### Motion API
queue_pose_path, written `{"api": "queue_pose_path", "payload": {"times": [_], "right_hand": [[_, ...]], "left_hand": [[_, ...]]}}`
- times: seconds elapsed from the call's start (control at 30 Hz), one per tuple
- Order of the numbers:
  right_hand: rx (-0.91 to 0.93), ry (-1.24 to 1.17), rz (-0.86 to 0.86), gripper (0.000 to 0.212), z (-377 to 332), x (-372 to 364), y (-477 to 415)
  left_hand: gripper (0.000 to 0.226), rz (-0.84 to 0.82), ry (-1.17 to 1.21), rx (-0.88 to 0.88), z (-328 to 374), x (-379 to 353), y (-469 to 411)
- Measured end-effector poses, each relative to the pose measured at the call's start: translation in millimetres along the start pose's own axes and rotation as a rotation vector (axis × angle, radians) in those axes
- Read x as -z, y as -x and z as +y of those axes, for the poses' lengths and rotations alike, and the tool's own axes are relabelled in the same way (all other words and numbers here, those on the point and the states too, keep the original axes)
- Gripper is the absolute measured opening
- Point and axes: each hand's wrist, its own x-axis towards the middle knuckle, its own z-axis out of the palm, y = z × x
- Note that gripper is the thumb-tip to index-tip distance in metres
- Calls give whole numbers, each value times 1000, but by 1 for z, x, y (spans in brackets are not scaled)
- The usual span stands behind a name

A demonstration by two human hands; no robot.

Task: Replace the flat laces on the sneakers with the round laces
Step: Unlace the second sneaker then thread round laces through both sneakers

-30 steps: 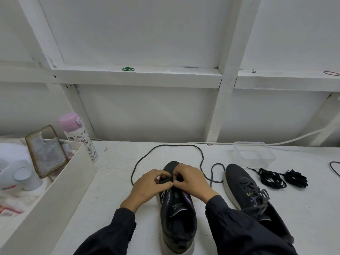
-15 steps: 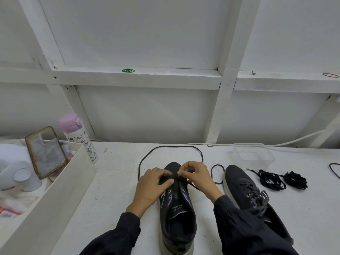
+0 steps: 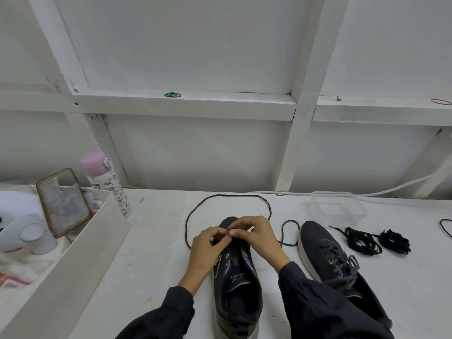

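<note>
A dark sneaker (image 3: 238,289) with purple side marks stands on the white table, toe pointing away from me. My left hand (image 3: 208,250) and my right hand (image 3: 256,237) meet over its front eyelets, fingertips pinched together on the black round lace (image 3: 230,196), which loops out behind the toe and back on the right. A second dark sneaker (image 3: 327,255) with grey flat laces lies to the right, partly under my right sleeve. Two black lace bundles (image 3: 363,241) lie further right.
A clear plastic tub (image 3: 338,207) stands behind the right sneaker. A white tray wall (image 3: 80,260) runs along the left, holding a phone case (image 3: 64,201) and a white object. A pink-capped bottle (image 3: 107,183) stands by the wall. A white cable (image 3: 396,187) runs along the back.
Both hands have shifted slightly toward the sneaker's toe and closed together. The lace loop behind the toe has shrunk a little and moved right.
</note>
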Motion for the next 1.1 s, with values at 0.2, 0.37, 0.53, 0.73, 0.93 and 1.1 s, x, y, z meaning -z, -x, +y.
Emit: {"api": "queue_pose_path", "payload": {"times": [0.2,0.37,0.53,0.73,0.93,1.1], "right_hand": [[32,94,38,9,-6,-2,0],[44,169,-2,9,-8,-2,-1],[12,96,-25,20,-17,4,-2],[-1,-109,-29,29,-29,12,-10],[113,-290,-15,17,-69,28,-21],[146,-412,12,18,-89,32,-44]], "left_hand": [[30,-95,59,-18,7,-9,0],[12,-40,-6,-10,7,-18,-2],[12,-35,-15,-20,6,-19,1],[9,-41,-17,-1,2,-19,-1],[12,-45,61,16,3,-21,1],[11,-43,69,50,3,-18,0]]}}
